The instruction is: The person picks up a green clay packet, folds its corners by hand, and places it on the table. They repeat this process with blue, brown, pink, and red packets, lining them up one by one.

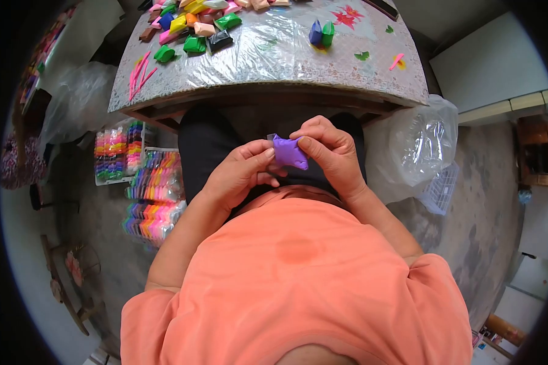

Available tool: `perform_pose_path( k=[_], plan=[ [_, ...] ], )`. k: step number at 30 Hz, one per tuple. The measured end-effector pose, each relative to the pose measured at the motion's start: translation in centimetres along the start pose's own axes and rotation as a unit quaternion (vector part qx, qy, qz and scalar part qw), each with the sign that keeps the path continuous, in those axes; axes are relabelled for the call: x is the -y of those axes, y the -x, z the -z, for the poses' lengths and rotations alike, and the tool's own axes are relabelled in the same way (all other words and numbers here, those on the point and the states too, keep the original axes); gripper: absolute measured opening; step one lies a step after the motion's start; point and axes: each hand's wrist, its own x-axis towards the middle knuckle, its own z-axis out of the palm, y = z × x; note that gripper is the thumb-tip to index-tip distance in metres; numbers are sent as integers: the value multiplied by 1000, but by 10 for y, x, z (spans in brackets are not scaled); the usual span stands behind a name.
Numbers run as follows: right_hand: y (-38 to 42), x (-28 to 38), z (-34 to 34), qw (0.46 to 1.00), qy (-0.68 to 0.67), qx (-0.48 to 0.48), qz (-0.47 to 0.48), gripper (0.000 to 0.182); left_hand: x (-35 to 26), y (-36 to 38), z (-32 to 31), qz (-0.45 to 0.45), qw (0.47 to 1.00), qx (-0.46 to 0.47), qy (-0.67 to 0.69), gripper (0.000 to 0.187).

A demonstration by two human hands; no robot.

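purple packet: held over the lap, on the near side of the desk | long axis: slanted far-left to near-right | left edge: pinched by left hand fingers | far-right corner: pinched by right hand fingers | neither hand nearer, both touching

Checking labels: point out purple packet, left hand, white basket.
Purple packet (291, 154): head view, middle of its face.
Left hand (243, 162): head view, middle of the hand.
White basket (443, 189): head view, its side wall.
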Motion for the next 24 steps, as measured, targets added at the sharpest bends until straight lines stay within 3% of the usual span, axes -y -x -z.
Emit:
perform_pose_path(
  k=[6, 12, 18, 22, 24],
  plan=[
    [-3, 12, -4, 999, -54, -5, 1, 4, 2, -3, 0, -42, 998, 7, 47, 17],
    [-9, 7, -3, 996, 22, -13, 90, 4, 12, -5, -4, -108, 994, -22, 10, 11],
    [-8, 8, -6, 994, -82, -67, -28, 18, 14, -7, -2, -86, 994, -12, 69, 13],
    [-3, 0, 7, 995, -14, -10, 96, 25, 12, -10, 1, -82, 992, -19, 96, 14],
    [1, 1, 5, 994, 43, 3, 95, 31, 11, -11, -3, -78, 992, -21, 102, 14]
  ],
)
